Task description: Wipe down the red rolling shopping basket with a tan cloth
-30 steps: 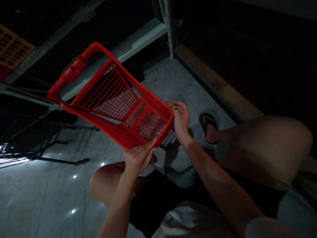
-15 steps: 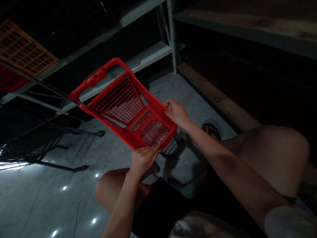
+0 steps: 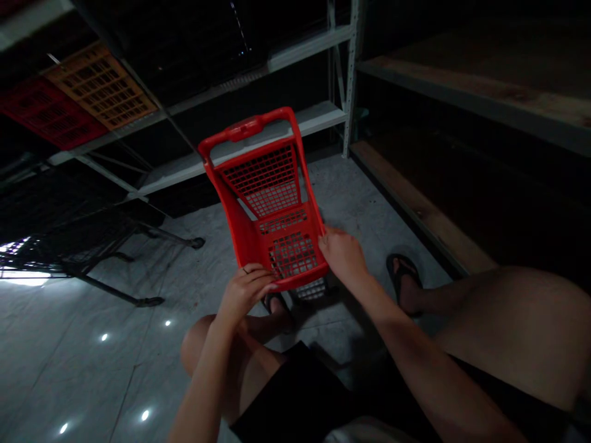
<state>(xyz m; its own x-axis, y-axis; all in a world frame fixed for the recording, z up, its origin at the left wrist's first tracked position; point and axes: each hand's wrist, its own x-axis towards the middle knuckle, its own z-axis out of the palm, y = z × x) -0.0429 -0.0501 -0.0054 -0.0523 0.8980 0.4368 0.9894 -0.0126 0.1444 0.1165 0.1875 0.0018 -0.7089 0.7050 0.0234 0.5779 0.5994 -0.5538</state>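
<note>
A small red plastic shopping cart (image 3: 245, 237) stands on the floor between my feet, its handle on the far side. Lattice panels form its back and floor, and part of a lower grid shows beneath the front rim. My left hand (image 3: 247, 289) grips the near left corner of the rim, fingers curled over the edge and a ring on one of them. On the right side of the rim, my right hand (image 3: 340, 251) is closed round the edge, with its fingertips partly hidden. The cart's wheels are mostly out of sight.
Dark metal cart legs (image 3: 111, 292) with casters stand to the left. Behind are white metal shelving (image 3: 318, 117) and orange and red crates (image 3: 108, 86). A low wooden shelf edge (image 3: 429, 215) runs along the right, near my sandalled foot (image 3: 406, 283).
The red cart has turned, its handle end swinging to the right, and now sits straighter before me. My left hand has shifted to the cart's left corner; my right hand still holds the right side.
</note>
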